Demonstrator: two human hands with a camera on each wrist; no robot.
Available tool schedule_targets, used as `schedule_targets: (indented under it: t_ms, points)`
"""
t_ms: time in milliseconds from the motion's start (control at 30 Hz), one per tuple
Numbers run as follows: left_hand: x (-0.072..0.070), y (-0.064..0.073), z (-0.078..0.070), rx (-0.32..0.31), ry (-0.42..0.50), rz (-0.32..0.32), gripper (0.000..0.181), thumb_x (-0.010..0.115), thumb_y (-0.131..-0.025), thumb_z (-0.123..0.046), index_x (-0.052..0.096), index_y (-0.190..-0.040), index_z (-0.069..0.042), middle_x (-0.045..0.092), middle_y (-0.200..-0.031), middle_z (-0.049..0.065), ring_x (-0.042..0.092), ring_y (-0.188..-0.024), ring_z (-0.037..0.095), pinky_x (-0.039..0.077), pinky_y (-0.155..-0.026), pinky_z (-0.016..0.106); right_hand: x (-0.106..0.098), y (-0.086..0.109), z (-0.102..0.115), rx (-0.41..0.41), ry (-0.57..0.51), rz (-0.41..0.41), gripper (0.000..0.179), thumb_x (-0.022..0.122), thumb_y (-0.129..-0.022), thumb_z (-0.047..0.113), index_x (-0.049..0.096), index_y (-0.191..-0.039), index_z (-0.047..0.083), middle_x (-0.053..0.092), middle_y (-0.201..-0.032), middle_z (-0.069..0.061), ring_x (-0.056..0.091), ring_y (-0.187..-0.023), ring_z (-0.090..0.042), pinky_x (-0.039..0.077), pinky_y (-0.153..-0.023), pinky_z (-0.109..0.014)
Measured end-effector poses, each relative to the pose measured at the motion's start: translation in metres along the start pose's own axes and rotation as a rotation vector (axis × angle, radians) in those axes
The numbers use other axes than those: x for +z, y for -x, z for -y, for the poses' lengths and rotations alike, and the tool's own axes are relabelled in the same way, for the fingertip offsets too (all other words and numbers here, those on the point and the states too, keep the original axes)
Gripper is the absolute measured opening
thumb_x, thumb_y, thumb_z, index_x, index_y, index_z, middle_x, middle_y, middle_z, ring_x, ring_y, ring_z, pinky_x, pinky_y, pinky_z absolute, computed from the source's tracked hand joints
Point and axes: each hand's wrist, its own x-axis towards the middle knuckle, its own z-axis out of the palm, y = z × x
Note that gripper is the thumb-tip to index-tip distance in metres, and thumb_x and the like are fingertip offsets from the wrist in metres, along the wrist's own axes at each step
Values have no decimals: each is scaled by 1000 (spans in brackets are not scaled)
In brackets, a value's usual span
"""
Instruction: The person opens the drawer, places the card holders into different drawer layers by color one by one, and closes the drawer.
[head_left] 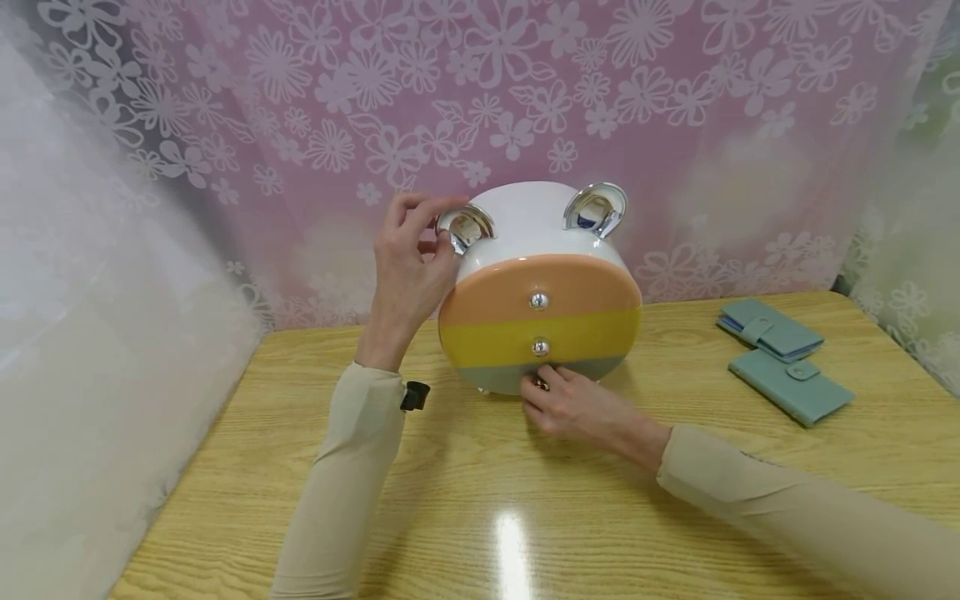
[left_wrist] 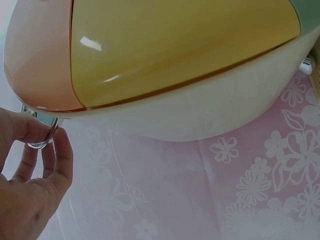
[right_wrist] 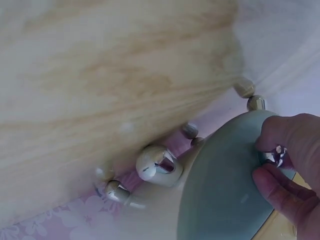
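Note:
A round white storage box [head_left: 517,218] stands on the table, its front banded in orange, yellow and grey-green drawers. Two shiny silver ears top it. My left hand [head_left: 408,271] pinches the left ear [head_left: 477,218] between thumb and fingers; the left wrist view shows the thumb [left_wrist: 32,127] on one side of the metal. Low on the front, my right hand [head_left: 577,410] pinches the round silver knob [right_wrist: 271,157] of the grey-green drawer [right_wrist: 225,180]. Silver knobs on the orange [head_left: 538,302] and yellow [head_left: 540,347] bands are untouched. Small silver feet [right_wrist: 117,191] show underneath.
Two green snap-strap wallets [head_left: 772,329] lie overlapping at the table's right. The wood-grain table [head_left: 420,517] reaches toward me. A pink floral curtain [head_left: 315,167] hangs close behind the box, with pale sheeting [head_left: 112,333] at the left. A black clip [head_left: 415,396] sits at the left cuff.

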Motion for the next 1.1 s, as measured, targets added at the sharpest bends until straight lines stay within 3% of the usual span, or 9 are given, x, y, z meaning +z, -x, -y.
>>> schedule_targets:
  t_ms: [300, 600, 800, 1100]
  points:
    - [0, 1, -2, -8, -7, 3, 39, 54, -92, 2, 74, -122, -13, 56, -113, 13, 64, -95, 21, 63, -75, 36, -3, 1, 7, 18, 1, -38, 51, 22, -106, -8, 67, -86, 6, 62, -99, -9, 57, -76, -21, 53, -62, -24]
    - [1, 1, -2, -2, -12, 1, 38, 54, -92, 3, 74, -122, -12, 55, -113, 14, 63, -95, 21, 63, -75, 36, -11, 1, 18, 151, 39, -56, 45, 28, -106, -9, 69, -93, 4, 63, -98, -10, 59, -69, -21, 51, -50, -22]
    - [1, 1, -3, -5, -6, -2, 38, 55, -92, 3, 74, -121, -11, 55, -113, 14, 62, -95, 22, 63, -75, 37, -15, -4, 22, 250, 3, -24, 47, 22, -108, -7, 65, -91, 2, 57, -93, -11, 49, -56, -17, 43, -42, -21]
    - [0, 2, -3, -4, -15, -3, 38, 54, -92, 3, 74, -121, -12, 55, -112, 14, 63, -95, 22, 63, -75, 38, -13, -8, 27, 281, -16, 16, 49, 19, -104, -12, 66, -94, 2, 57, -94, -11, 51, -58, -18, 45, -41, -21]
